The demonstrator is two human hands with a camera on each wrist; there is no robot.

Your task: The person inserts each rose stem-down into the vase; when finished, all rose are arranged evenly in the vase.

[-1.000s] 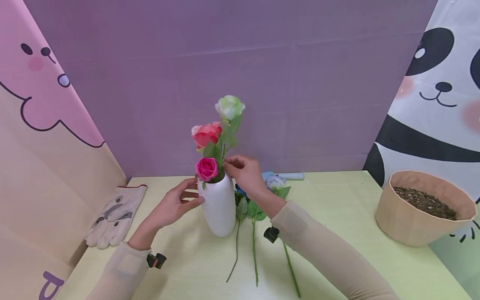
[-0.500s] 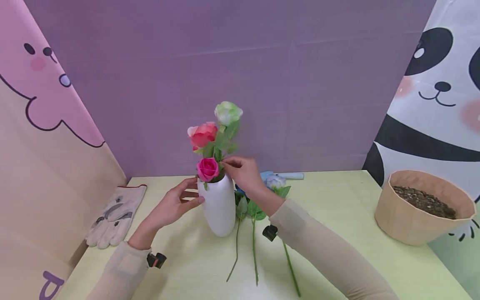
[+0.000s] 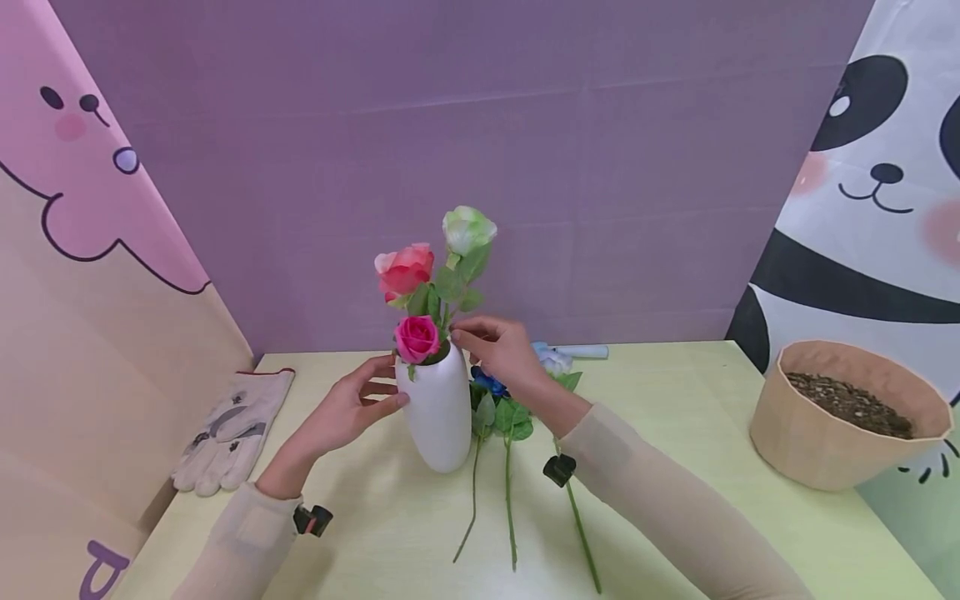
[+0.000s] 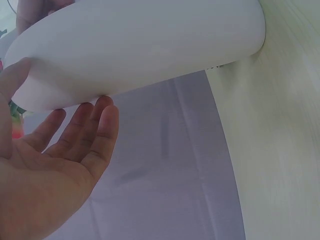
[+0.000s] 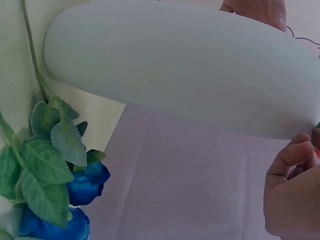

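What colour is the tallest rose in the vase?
Pale green and white rose; the head view shows it best.

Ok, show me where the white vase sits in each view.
Head: vase at centre, upright on the table, between both hands.
Left wrist: fills the top, lying across the frame.
Right wrist: spans the top.
Shared landmark: the left hand touching the vase's side, fingertips against it.

Vase [image 3: 438, 412] hides flower stems [image 3: 442, 321] (lower parts).
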